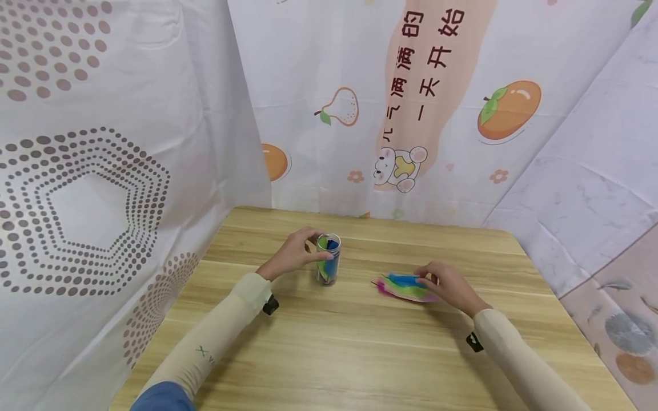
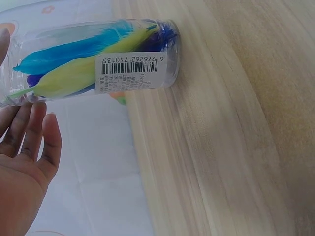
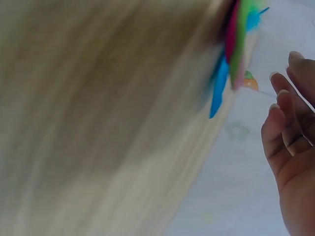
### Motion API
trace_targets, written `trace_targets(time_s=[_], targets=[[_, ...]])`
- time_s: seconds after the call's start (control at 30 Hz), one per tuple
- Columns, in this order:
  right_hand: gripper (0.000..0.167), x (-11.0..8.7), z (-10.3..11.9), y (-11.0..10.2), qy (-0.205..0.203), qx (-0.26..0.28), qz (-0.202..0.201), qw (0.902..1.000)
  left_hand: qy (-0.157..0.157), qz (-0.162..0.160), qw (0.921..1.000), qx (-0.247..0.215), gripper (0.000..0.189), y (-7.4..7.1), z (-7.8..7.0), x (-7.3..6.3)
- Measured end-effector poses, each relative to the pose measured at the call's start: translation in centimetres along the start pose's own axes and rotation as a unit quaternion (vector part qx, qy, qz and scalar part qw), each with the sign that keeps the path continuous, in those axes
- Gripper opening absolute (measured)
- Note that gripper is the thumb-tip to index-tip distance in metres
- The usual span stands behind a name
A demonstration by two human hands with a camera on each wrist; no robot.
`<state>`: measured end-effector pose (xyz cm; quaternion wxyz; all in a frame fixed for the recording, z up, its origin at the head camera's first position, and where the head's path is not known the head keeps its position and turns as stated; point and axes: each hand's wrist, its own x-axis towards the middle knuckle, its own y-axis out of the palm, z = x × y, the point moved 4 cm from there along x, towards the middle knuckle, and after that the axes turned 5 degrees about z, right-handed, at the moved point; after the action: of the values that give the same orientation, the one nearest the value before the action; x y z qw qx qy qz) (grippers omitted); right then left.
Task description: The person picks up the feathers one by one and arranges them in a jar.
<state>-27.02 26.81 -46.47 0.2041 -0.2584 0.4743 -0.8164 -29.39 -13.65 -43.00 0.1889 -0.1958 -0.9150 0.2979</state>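
Observation:
A clear cylindrical jar [image 1: 329, 274] stands upright on the table with blue, yellow-green and dark purple feathers inside. In the left wrist view, a white barcode label [image 2: 130, 72] shows on its side. My left hand [image 1: 294, 252] holds the jar near its rim, thumb across the front and fingers behind. To the right, a small pile of loose feathers [image 1: 406, 287] in blue, green and pink lies on the wood. Over the pile's right end hovers my right hand [image 1: 452, 285], fingers loosely bent. The right wrist view shows nothing between those fingers, with the feathers [image 3: 236, 54] beyond them.
The light wood table [image 1: 329, 354] carries the jar and the feathers. Behind it hangs a white printed curtain [image 1: 308, 63] with fruit drawings, and a dotted cloth [image 1: 92, 200] hangs along the left side. Each wrist wears a black device [image 1: 270, 305].

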Motion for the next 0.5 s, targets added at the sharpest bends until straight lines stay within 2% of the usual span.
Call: trace_targets(time_s=[0.17,0.5], targets=[[0.018,-0.7,-0.3,0.3,0.034,0.02,0.022,0.999,0.001,0.0,1.0,-0.001,0.059,0.0,0.0,0.0],[0.024,-1.3,-1.1,1.4,0.074,0.007,0.074,0.9945,0.0,0.003,1.0,-0.001,0.061,0.0,-0.3,0.0]])
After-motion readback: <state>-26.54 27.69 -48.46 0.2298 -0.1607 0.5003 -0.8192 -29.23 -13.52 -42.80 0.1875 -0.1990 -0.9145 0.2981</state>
